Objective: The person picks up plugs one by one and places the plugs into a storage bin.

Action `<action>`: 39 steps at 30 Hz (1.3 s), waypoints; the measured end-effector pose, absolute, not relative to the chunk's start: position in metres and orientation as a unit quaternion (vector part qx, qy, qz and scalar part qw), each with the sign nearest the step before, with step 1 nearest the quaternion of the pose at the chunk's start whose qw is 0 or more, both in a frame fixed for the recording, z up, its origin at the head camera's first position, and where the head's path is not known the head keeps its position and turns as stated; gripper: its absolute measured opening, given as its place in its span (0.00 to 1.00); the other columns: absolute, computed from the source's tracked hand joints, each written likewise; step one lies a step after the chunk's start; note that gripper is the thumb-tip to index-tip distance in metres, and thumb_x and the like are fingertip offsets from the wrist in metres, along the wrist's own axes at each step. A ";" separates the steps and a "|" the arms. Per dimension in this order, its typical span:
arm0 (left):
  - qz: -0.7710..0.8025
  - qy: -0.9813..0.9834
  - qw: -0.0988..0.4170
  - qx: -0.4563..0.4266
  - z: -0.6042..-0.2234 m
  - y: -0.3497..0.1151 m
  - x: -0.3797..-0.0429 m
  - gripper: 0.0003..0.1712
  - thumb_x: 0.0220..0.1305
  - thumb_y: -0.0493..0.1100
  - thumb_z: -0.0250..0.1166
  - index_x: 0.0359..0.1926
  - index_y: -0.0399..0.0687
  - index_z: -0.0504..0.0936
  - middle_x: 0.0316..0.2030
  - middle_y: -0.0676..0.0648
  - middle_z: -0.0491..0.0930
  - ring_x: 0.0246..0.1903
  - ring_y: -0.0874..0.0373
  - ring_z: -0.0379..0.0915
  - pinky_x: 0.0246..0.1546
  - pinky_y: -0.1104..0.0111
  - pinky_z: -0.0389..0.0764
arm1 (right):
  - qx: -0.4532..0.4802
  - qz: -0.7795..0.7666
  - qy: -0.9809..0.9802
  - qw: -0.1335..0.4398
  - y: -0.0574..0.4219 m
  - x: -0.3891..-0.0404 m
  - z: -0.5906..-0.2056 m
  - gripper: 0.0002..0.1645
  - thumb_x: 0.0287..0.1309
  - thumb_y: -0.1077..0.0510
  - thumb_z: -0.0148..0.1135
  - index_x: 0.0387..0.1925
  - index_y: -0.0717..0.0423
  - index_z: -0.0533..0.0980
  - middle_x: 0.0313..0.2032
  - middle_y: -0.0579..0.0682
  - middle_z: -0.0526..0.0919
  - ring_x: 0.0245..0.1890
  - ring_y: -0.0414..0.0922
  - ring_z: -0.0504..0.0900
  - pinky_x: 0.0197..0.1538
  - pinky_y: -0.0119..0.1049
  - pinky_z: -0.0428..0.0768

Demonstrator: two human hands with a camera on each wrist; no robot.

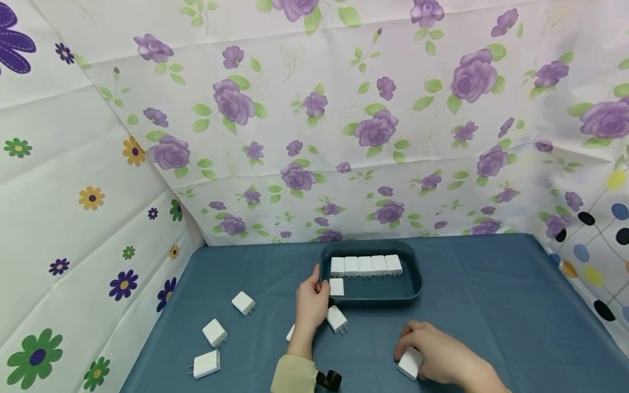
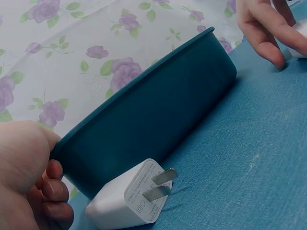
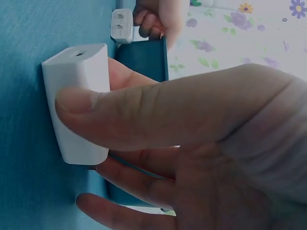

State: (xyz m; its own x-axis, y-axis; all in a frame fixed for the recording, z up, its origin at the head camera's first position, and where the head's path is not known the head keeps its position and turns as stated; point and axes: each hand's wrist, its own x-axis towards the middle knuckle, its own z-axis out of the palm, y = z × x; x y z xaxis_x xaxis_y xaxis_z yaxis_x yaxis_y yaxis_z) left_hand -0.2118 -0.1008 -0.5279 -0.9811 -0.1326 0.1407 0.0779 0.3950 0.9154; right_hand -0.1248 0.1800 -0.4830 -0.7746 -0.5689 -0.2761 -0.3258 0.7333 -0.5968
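Observation:
My left hand [image 1: 312, 305] grips the left rim of a dark teal tray [image 1: 383, 289], its thumb at the edge in the left wrist view. In the tray, several white plug chargers [image 1: 365, 266] stand in a row along the back, and one more charger [image 1: 336, 287] sits at the front left. Right of the tray's front, my right hand [image 1: 442, 355] pinches a white charger [image 3: 79, 127] between thumb and fingers, low over the table; its port faces up in the right wrist view. A loose charger [image 2: 120, 199] lies against the tray's front, prongs outward.
Three chargers lie at the left of the blue-covered table [image 1: 491, 305], among them one charger [image 1: 206, 364] nearest the front. Another charger [image 1: 290, 333] is partly hidden behind my left wrist. Flowered cloth [image 1: 344, 136] hangs along the table's back and sides.

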 end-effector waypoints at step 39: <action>-0.543 -0.833 0.102 0.012 -0.529 -0.103 -0.213 0.30 0.70 0.37 0.56 0.71 0.44 0.66 0.10 0.55 0.58 0.08 0.64 0.51 0.13 0.71 0.55 | -0.207 -0.536 0.816 0.058 0.134 -0.185 -0.479 0.24 0.67 0.44 0.62 0.61 0.39 0.72 0.47 0.47 0.79 0.45 0.45 0.78 0.43 0.44 0.82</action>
State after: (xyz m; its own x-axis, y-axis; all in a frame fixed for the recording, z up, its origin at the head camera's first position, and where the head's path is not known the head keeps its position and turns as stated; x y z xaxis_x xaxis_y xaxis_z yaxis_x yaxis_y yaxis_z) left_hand -0.2129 -0.1028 -0.5293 -0.9789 -0.1313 0.1568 0.0905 0.4094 0.9078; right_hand -0.1854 0.1339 -0.4793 -0.9073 -0.4008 0.1273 -0.2762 0.3396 -0.8991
